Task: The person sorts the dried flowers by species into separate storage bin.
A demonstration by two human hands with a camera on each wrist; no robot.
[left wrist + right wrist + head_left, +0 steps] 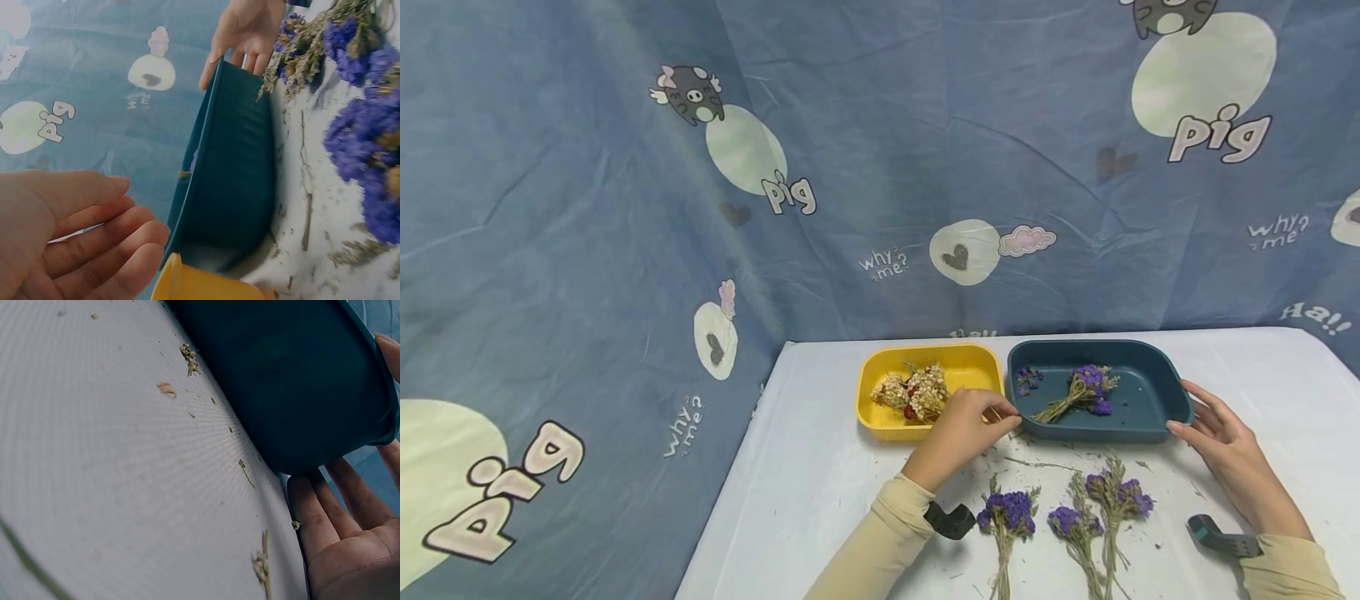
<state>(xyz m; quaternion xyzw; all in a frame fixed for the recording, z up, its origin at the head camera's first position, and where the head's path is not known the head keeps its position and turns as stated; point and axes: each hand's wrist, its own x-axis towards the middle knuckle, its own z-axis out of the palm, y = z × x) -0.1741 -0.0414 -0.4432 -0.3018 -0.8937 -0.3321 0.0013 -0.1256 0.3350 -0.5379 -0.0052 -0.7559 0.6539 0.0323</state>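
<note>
A dark blue tray point(1097, 433) holds a small bunch of purple dried flowers point(1090, 379) and some loose purple petals point(1028, 379). My right hand point(1225, 437) touches the tray's right end, thumb near the front corner and fingers along the side. In the right wrist view, its fingers point(353, 500) lie against the tray's outer wall. By the tray's left front corner is my left hand point(966, 429), partly over the yellow tray point(891, 434). Its fingers point(112, 244) are loosely bent with nothing between them; contact with the blue tray is uncertain.
Cream-coloured dried flowers point(917, 392) with red bits lie in the yellow tray. Several purple flower bunches point(1011, 510) lie on the white table point(790, 467) in front. Stem scraps point(1037, 463) are scattered there. A patterned blue cloth point(865, 167) hangs behind and at left.
</note>
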